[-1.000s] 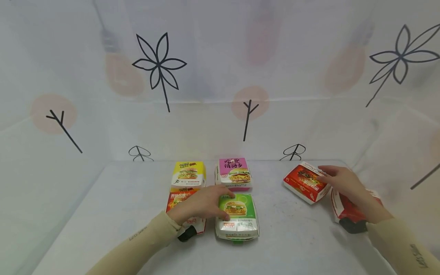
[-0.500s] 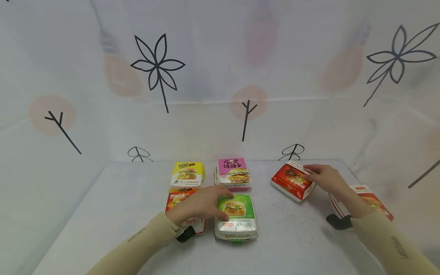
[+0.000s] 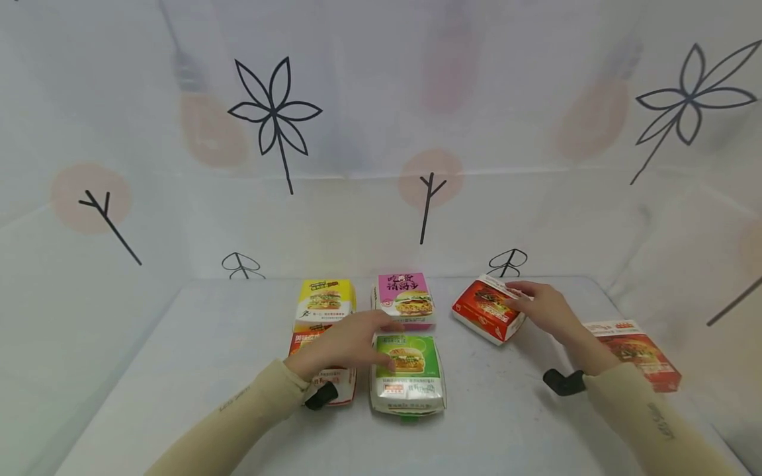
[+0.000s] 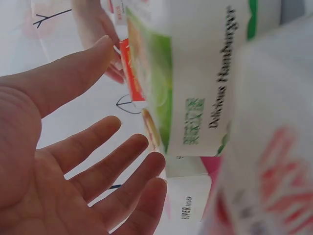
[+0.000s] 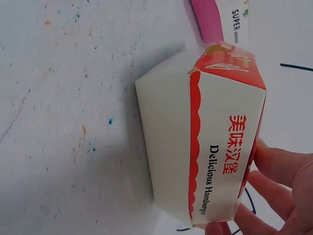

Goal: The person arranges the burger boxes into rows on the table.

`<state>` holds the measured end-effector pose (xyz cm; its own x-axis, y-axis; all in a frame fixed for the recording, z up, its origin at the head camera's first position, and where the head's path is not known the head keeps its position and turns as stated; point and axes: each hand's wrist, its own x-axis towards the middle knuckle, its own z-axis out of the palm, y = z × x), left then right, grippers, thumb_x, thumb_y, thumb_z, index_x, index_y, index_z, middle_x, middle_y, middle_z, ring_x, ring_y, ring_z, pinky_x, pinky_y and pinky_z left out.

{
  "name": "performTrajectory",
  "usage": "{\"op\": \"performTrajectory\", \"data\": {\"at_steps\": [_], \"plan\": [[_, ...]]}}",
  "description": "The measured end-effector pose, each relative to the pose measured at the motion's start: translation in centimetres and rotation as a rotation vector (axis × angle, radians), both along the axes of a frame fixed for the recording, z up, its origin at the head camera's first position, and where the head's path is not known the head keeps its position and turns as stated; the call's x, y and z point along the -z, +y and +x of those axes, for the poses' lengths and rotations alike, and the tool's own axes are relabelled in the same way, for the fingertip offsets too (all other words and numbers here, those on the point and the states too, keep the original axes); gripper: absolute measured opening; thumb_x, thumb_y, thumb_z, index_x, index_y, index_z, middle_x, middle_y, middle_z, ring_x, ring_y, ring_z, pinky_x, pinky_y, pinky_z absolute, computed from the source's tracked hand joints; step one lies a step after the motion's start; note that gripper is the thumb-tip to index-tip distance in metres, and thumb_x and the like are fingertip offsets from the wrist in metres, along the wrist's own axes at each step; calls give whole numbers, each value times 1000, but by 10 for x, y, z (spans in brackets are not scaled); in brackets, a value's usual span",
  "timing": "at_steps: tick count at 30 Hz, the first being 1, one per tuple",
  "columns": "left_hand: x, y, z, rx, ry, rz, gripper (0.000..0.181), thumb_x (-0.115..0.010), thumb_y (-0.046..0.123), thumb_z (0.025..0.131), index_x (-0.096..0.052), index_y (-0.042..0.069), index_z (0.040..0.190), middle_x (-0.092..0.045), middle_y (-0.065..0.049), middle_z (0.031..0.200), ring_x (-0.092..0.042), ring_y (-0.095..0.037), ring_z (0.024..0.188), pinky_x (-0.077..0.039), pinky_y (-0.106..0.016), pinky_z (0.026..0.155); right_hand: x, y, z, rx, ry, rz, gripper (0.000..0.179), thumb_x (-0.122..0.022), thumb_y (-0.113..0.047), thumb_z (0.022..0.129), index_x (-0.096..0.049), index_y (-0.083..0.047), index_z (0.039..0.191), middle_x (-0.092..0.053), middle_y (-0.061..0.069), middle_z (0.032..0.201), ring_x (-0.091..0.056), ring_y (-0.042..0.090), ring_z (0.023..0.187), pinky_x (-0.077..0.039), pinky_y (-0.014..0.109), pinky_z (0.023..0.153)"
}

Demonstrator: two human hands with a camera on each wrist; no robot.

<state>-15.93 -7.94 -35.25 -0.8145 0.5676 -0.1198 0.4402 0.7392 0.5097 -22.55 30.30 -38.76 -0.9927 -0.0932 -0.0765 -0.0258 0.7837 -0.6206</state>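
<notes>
My right hand grips the right end of a red and white hamburger box, thumb at its top and fingers around the end. In the right wrist view the box shows its white lettered side, tilted over the speckled table. My left hand hovers over the left edge of a green and white hamburger box. Seen from the left wrist, the fingers are spread and straight, with nothing between them and the thumb. A pink hamburger box sits behind the green one.
A yellow hamburger box stands back left, with an orange-red one in front, partly hidden by my left hand. Another red box lies at the right behind my right forearm. A patterned white cloth hangs behind the white table.
My right hand has moved left with the red hamburger box, uncovering the other red box at right. My left hand has lifted slightly off the green box.
</notes>
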Motion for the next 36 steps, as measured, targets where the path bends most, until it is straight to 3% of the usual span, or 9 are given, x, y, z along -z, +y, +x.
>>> {"op": "performTrajectory", "data": {"at_steps": [6, 11, 16, 22, 29, 36], "plan": [[-7, 5, -17, -9, -19, 44, 59, -80, 36, 84, -60, 19, 136, -60, -2, 134, -55, -23, 123, -45, -43, 102, 0, -5, -2, 7, -2, -12, 57, -61, -34, 98, -50, -1, 143, -42, 36, 142, -37, 54, 128, -38, 68, 98], [-10, 16, -40, 13, -18, 113, 55, -78, 34, 86, -60, 17, 135, -63, 0, 131, -56, -21, 121, -46, -43, 101, 2, -10, -5, 23, -26, -39, 57, -62, -32, 98, -49, -2, 143, -39, 36, 144, -35, 55, 130, -38, 67, 99], [-11, 35, -65, 23, -30, 183, 48, -77, 28, 88, -62, 14, 132, -64, -1, 128, -59, -17, 117, -47, -36, 100, 3, -12, -7, 40, -34, -53, 58, -64, -32, 97, -49, -2, 144, -39, 37, 144, -35, 56, 130, -40, 66, 99], [-11, 61, -86, -6, -84, 226, 44, -76, 24, 90, -62, 18, 131, -65, 2, 125, -60, -13, 114, -50, -31, 94, 5, -15, -8, 42, -38, -85, 56, -63, -32, 98, -49, -3, 144, -39, 35, 145, -34, 55, 131, -37, 67, 101], [-7, 87, -103, -13, -131, 258, 44, -74, 19, 91, -61, 15, 132, -66, 0, 124, -62, -13, 110, -52, -27, 90, 6, -16, -7, 48, -58, -105, 55, -61, -31, 99, -49, -3, 145, -38, 33, 147, -33, 53, 133, -36, 67, 102], [-3, 110, -104, 16, -195, 228, 48, -75, 20, 91, -59, 13, 136, -64, -3, 129, -61, -14, 112, -51, -29, 92, 4, -17, -6, 49, -66, -108, 57, -61, -32, 99, -47, -2, 145, -38, 33, 147, -33, 54, 132, -37, 66, 101]]}}
